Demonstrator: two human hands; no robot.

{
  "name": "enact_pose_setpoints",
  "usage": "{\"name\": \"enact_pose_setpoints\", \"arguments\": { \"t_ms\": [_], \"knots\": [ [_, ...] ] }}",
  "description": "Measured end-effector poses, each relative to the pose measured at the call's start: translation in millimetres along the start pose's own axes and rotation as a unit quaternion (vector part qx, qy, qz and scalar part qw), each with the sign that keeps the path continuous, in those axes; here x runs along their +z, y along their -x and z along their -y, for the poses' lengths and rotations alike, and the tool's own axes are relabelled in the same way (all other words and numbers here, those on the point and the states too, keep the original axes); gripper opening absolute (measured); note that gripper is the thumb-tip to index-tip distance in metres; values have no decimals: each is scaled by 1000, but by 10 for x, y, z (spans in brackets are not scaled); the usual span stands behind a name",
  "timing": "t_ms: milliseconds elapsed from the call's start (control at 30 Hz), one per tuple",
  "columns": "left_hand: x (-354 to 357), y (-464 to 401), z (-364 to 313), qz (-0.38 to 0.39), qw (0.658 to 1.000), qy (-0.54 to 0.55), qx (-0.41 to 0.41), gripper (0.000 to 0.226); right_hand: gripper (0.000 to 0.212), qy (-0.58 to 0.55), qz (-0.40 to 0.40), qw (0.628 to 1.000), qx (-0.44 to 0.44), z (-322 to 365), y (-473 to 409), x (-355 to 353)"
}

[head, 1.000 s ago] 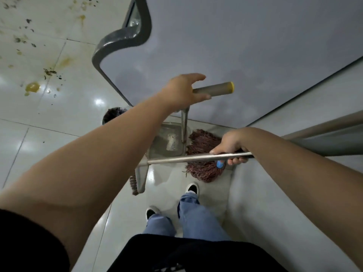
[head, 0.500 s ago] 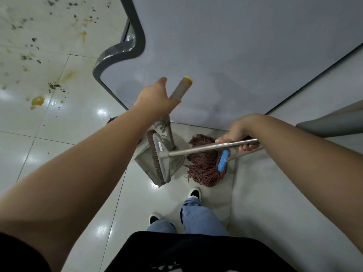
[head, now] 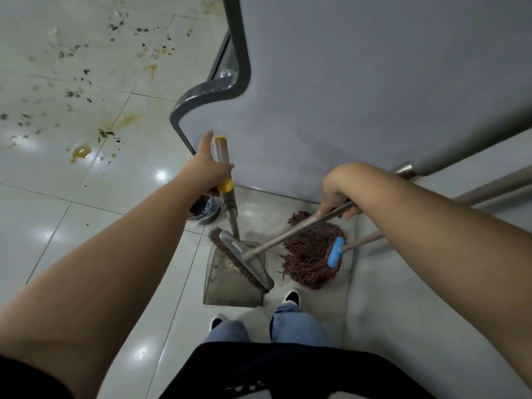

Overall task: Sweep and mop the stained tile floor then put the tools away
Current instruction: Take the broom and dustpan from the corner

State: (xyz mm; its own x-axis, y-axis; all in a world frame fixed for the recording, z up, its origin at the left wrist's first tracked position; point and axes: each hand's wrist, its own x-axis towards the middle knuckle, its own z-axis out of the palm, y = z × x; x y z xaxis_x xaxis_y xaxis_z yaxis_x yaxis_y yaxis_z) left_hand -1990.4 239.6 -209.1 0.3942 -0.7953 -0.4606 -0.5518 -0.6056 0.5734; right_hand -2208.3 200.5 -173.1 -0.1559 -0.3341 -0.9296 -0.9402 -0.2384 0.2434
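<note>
My left hand (head: 211, 168) grips the yellow-capped handle of the grey dustpan (head: 233, 279), whose pan rests on the floor in front of my feet. My right hand (head: 335, 197) holds the metal handle of the broom (head: 244, 260); its brush head lies across the dustpan. A reddish-brown string mop (head: 312, 254) with a blue clamp lies on the tiles to the right, its pole leaning away to the right. Yellow stains and dark crumbs (head: 83, 152) cover the white tile floor at the upper left.
A large grey table top (head: 374, 82) with a dark rim hangs over the corner ahead. A small dark bin with a liner (head: 203, 211) stands beside the dustpan handle. A grey wall (head: 431, 298) runs along the right. My two shoes stand just behind the dustpan.
The dustpan handle has swung from pointing right to pointing up and away. The broom head has dropped onto the pan. The view has shifted, showing more stained floor.
</note>
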Motion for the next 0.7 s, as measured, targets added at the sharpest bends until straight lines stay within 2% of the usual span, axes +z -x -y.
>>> {"name": "enact_pose_setpoints", "arguments": {
  "t_ms": [33,100,167,200,267,300,333,400,467,533,567,633,700],
  "knots": [
    [-48,6,64,-6,1000,-3,-9,69,53,18,-12,1000,2,54,93,16],
    [-131,35,220,-57,995,-77,14,53,46,58,-53,997,-14,183,283,80],
    [-236,96,422,-115,969,-188,114,43,42,83,-79,993,-29,332,439,187],
    [-307,126,545,-111,949,-232,181,38,39,91,-82,992,-30,414,516,253],
    [-481,172,787,-43,912,-303,272,46,38,102,-84,991,-23,602,634,384],
    [-583,200,871,0,895,-334,296,58,36,101,-89,991,-24,693,680,452],
    [-679,230,929,34,877,-360,316,69,43,90,-93,991,-21,774,702,512],
    [-813,280,998,64,818,-424,383,89,49,66,-96,993,-6,924,742,637],
    [-867,355,979,91,727,-499,462,101,35,49,-102,994,2,1041,742,775],
    [-866,442,921,131,658,-539,510,98,38,20,-96,995,16,1123,751,925],
    [-851,490,907,150,642,-551,512,92,37,8,-94,995,15,1160,795,1030],
    [-808,510,866,161,643,-575,479,86,32,-2,-105,994,4,1197,866,1191],
    [-748,547,888,138,676,-571,445,80,43,4,-103,995,-1,1217,929,1378]
  ]
}}
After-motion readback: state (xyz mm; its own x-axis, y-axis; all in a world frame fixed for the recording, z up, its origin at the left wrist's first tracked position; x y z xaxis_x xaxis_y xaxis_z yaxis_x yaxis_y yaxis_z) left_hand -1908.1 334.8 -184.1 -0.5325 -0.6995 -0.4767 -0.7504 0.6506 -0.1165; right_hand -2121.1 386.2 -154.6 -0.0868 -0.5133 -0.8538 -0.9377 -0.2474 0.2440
